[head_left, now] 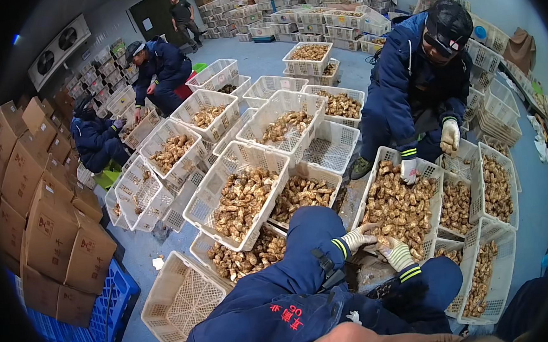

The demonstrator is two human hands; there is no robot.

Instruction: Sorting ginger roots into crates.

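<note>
A white plastic crate of stubby brown-and-cream mushrooms stands in front of me. Both my hands are close together at its near end, in pale striped gloves with fingertips showing. My left hand has its fingers bent together, pointing right toward the other hand. Curled at the crate's near edge is my right hand. What either hand holds, if anything, cannot be made out among the mushrooms. Across the crate, a co-worker's gloved hand touches the same mushrooms, while their other hand is raised beside it.
A tilted crate of mushrooms rests on others at my left, near a bare crate. More crates line the right side. Cardboard boxes are stacked on blue pallets at far left. Two people crouch beyond the crates; another stands farther back.
</note>
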